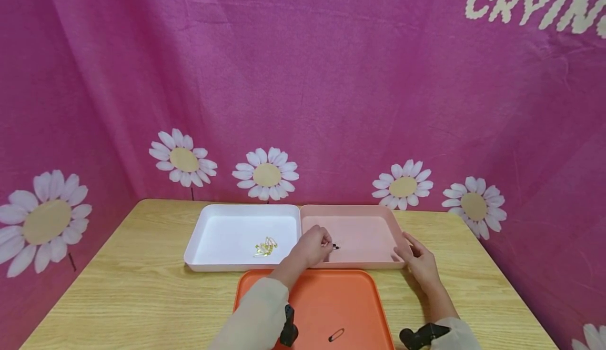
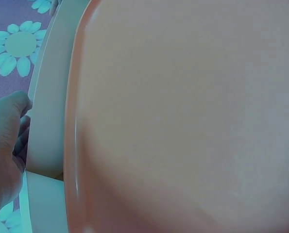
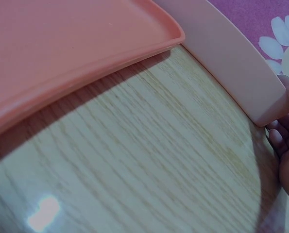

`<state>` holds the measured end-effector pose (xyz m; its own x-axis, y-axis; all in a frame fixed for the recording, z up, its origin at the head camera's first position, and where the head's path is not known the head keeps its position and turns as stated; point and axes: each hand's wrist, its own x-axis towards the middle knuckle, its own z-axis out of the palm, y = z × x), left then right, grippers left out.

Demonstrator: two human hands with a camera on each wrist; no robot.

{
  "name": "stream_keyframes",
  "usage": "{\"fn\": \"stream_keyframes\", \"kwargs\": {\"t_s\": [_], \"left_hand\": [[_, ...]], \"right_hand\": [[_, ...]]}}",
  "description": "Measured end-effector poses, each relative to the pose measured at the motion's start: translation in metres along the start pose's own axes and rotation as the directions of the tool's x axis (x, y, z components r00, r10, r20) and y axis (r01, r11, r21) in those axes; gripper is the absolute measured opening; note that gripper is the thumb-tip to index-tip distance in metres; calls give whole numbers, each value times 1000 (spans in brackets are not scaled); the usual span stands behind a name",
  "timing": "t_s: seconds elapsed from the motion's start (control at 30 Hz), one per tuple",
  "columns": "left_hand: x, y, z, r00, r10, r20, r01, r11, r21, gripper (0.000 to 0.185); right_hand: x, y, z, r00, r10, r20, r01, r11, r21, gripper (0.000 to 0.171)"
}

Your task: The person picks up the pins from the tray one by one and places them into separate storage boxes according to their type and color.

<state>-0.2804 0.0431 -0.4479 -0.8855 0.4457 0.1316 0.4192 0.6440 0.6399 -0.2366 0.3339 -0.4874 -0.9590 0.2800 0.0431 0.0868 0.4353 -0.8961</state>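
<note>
Left hand (image 1: 313, 246) pinched a tiny dark clip (image 1: 335, 246), mostly hidden.
Right hand (image 1: 419, 262), fingers relaxed, touched the pink tray (image 1: 379, 218) at its right corner.

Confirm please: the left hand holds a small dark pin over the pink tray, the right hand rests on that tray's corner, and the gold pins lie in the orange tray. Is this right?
Not quite. The gold pins lie in the white tray, not in the orange tray, as the head view shows. The rest stands: the left hand pinches a small dark pin over the pink tray, and the right hand rests on its corner.
</note>
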Motion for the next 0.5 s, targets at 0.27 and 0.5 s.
{"fn": "stream_keyframes", "kwargs": {"t_s": [0.27, 0.5], "left_hand": [[-1, -2, -1, 999, 31, -15, -32, 999, -17, 15], [-2, -1, 0, 998, 67, 3, -66, 997, -30, 18]], "right_hand": [[0, -1, 0, 1000, -2, -3, 2, 1000, 13, 63], [0, 0, -1, 1000, 1, 5, -2, 1000, 23, 63]]}}
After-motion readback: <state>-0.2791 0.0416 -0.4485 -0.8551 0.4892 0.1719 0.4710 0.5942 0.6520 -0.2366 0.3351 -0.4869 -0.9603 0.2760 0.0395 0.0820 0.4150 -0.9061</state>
